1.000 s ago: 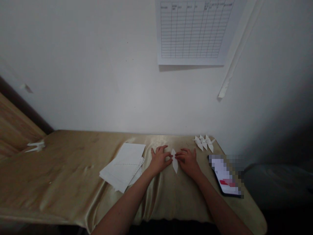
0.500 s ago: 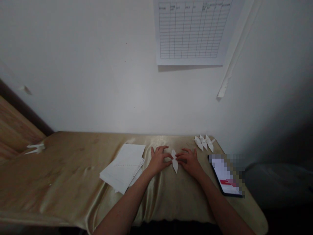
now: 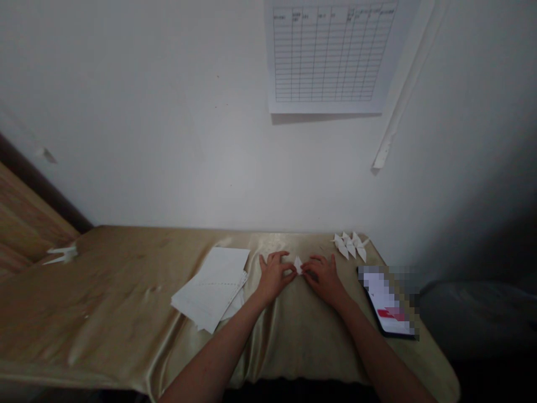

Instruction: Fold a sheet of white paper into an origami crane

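Observation:
A small piece of folded white paper (image 3: pixel 298 262) lies between my hands, its pointed top showing above the fingertips. From the left, my left hand (image 3: pixel 276 275) pinches one side of it between thumb and index finger, the other fingers raised. My right hand (image 3: pixel 324 275) grips the opposite side in the same way. The fingertips cover the paper's lower edges. Beyond my right hand, several folded paper cranes (image 3: pixel 349 245) stand in a row near the table's back edge.
A loose stack of white paper sheets (image 3: pixel 218 282) lies left of my hands. To the right sits a phone (image 3: pixel 388 305) with its screen lit, partly pixelated. A gold cloth (image 3: pixel 121 302) covers the table. A white object (image 3: pixel 62 254) rests at the far left, and a printed chart (image 3: pixel 323 61) hangs on the wall.
The paper was a long diamond with its lower point toward me. That lower half is now folded up, leaving a short triangle in view. My hands have barely moved.

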Motion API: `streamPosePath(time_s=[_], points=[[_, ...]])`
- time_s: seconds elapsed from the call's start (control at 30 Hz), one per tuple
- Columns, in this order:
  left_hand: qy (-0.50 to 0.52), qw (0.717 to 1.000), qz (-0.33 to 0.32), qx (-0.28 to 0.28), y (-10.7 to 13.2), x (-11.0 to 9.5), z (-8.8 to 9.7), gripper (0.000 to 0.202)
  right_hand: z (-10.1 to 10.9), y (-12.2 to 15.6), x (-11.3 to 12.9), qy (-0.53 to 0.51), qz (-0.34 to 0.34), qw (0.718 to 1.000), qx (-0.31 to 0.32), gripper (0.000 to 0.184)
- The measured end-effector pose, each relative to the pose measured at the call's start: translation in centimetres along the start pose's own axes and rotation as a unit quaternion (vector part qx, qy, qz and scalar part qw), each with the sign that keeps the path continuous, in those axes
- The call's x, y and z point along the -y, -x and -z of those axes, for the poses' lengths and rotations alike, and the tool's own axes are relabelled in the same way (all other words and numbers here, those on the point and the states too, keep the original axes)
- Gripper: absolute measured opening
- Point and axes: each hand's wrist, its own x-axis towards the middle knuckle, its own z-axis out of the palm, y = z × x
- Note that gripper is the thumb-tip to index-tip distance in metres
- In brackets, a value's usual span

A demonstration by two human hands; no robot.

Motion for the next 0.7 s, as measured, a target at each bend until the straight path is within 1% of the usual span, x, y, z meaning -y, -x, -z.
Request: streamPosePath(time_s=[0.1,0.17,0.4,0.5,0.7], points=[[0.009,1.0,0.027,0.004,-0.1,-0.12,-0.05,0.01,-0.01,-0.07,-0.01,-0.001,0.002,1.0,0.002,0.016],[0.012,0.999,0.034,0.009,-0.13,-0.26,0.04,0.009,-0.07,-0.17,-0.06,-0.005,-0.008,1.0,0.003,0.016],[0.002,1.0,0.006,0.006,-0.13,-0.87,0.66,0.008,-0.55,-0.44,-0.04,-0.019,-0.043,0.999,0.003,0.018],[0.0,1.0,0.002,-0.004,-0.26,-0.89,0.48,0.005,-0.56,-0.52,0.14,-0.02,-0.049,0.999,0.002,0.018],[0.008,0.999,0.036,0.001,-0.71,-0.59,-0.2,0.005,-0.78,-0.81,0.32,-0.04,-0.075,0.996,-0.016,0.018]])
